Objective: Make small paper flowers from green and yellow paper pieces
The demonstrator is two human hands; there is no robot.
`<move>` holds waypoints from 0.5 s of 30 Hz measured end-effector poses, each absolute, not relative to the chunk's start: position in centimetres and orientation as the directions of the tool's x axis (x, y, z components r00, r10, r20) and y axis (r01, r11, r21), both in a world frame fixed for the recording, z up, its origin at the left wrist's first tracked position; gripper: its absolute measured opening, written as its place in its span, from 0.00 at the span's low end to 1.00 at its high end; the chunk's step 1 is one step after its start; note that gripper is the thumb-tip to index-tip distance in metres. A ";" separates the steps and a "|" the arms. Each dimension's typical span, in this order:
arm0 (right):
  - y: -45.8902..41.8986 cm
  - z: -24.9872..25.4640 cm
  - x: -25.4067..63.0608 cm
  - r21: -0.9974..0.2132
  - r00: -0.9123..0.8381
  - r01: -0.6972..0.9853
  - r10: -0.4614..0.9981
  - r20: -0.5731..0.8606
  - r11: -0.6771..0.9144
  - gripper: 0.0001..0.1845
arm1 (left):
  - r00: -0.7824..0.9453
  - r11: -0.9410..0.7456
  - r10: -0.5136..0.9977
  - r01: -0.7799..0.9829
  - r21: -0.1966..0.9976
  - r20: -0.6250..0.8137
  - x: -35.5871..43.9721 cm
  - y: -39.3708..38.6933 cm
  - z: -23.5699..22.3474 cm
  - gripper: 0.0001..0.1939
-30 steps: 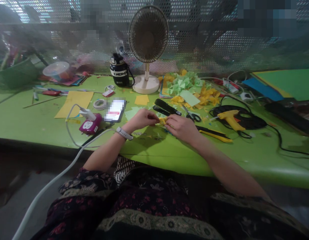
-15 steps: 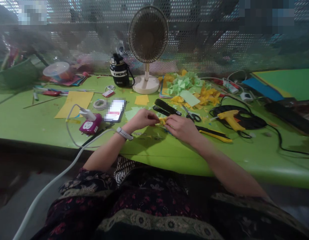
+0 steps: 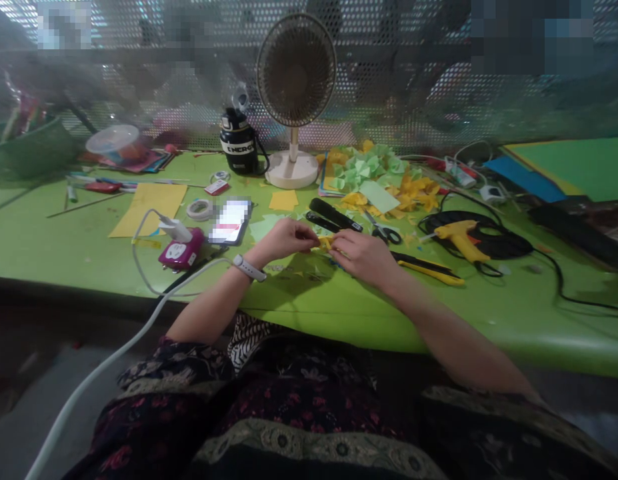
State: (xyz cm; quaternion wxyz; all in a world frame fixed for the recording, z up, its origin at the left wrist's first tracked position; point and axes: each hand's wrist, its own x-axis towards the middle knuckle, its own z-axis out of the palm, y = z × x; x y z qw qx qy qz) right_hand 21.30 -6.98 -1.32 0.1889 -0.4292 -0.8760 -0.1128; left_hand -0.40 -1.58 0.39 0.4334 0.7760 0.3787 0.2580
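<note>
Between my fingertips is a small piece of yellow paper, its shape mostly covered by the fingers. My left hand, with a pale watch on the wrist, pinches its left side. From the right, my right hand closes on its other side. Just beyond the hands lie a black stapler and a pair of scissors. A yellow and black cutter rests by my right wrist. Small paper scraps are scattered on the table below the hands.
A heap of green and yellow paper pieces lies behind the stapler. A yellow glue gun with a cord is at right. At left are a phone, a tape roll and a purple plug adapter. A fan and black bottle stand behind.
Both hands stay in nearly the same place, with only slight finger movement around the yellow paper. Nothing else on the table has visibly moved.
</note>
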 end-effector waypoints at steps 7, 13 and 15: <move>-6.6 -1.4 21.6 -0.184 -0.481 0.760 0.731 0.484 0.623 0.09 | 0.502 -0.394 0.833 0.241 0.887 0.233 -0.9 -1.7 0.9 0.13; -5.9 -1.2 22.4 -0.335 -0.398 0.685 0.717 0.572 0.648 0.09 | 0.437 -0.446 0.837 0.196 0.873 0.330 -1.2 -1.6 1.4 0.09; -5.8 -1.1 22.5 -0.344 -0.380 0.677 0.710 0.593 0.650 0.09 | 0.463 -0.477 0.813 0.183 0.860 0.353 -1.3 -1.7 1.4 0.10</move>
